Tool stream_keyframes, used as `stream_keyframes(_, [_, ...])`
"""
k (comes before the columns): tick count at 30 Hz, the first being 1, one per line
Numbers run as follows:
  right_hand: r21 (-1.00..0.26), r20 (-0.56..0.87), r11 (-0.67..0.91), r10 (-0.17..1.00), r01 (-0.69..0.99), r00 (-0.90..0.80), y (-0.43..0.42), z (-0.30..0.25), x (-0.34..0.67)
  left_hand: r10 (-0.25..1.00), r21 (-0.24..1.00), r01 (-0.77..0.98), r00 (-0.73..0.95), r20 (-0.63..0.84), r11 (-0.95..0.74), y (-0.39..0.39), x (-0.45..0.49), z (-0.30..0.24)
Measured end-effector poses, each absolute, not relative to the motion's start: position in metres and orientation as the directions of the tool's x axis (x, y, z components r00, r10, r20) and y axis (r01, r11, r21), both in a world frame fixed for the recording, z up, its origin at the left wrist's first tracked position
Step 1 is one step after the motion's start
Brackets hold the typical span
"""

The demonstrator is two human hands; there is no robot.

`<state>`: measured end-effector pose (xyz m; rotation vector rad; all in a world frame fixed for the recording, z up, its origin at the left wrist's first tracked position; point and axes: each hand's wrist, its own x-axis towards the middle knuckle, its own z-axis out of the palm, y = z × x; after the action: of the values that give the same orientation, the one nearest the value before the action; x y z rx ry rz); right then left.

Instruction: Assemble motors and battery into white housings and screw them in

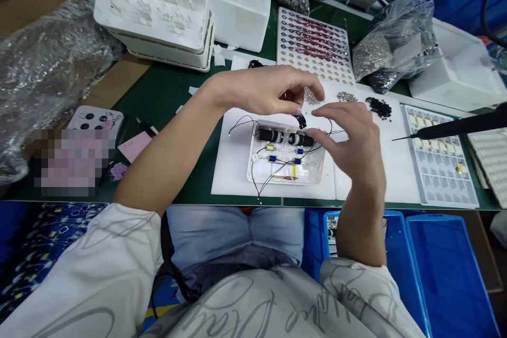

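Note:
A white fixture tray [259,169] lies on a white mat [233,179] and holds two black cylindrical coils [279,136], small blue and yellow parts and thin black wires. My left hand [269,90] hovers over its far edge with fingers curled in a pinch; a small black piece [301,120] hangs just under the fingertips. My right hand [348,132] is over the tray's right end, fingers bent together near that piece, with nothing that I can make out in them.
A perforated board with red-wired parts [312,42] lies behind. Small piles of silver [346,96] and black parts [378,106] sit right of it. A compartment tray [439,158], a black pointed tool [455,128], plastic bags, white housings [154,10] and a phone [95,119] surround the mat.

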<state>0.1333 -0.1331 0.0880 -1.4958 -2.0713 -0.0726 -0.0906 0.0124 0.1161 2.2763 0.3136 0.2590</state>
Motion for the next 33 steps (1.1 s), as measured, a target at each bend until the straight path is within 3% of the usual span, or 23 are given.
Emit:
stream_keyframes(2, [-0.284, 0.484, 0.368, 0.852, 0.886, -0.199, -0.138, 0.083, 0.118, 0.266, 0.755, 0.130, 0.962, 0.061, -0.643, 0.014, -0.092, 0.115])
stream_keyframes(9, [-0.638, 0.317, 0.188, 0.948, 0.747, 0.033, -0.150, 0.059, 0.086, 0.204, 0.731, 0.165, 0.978, -0.035, -0.663, 0.015, -0.090, 0.112])
stream_keyframes(12, [-0.706, 0.245, 0.132, 0.967, 0.696, 0.065, -0.153, 0.053, 0.080, 0.206, 0.690, 0.225, 0.972, -0.111, -0.688, 0.014, -0.087, 0.110])
stream_keyframes(19, [-0.683, 0.125, 0.061, 0.992, 0.727, 0.033, -0.148, 0.033, 0.070, 0.433, 0.566, 0.435, 0.889, -0.148, -0.700, 0.026, -0.092, 0.101])
stream_keyframes(26, [-0.734, 0.010, -0.049, 0.996, 0.678, 0.083, -0.137, 0.022, 0.066, 0.414, 0.564, 0.464, 0.882, -0.224, -0.683, 0.038, -0.088, 0.079])
stream_keyframes(33, [-0.645, 0.068, -0.014, 0.995, 0.764, 0.076, -0.131, 0.022, 0.069, 0.428, 0.537, 0.540, 0.842, -0.329, -0.648, 0.035, -0.081, 0.073])
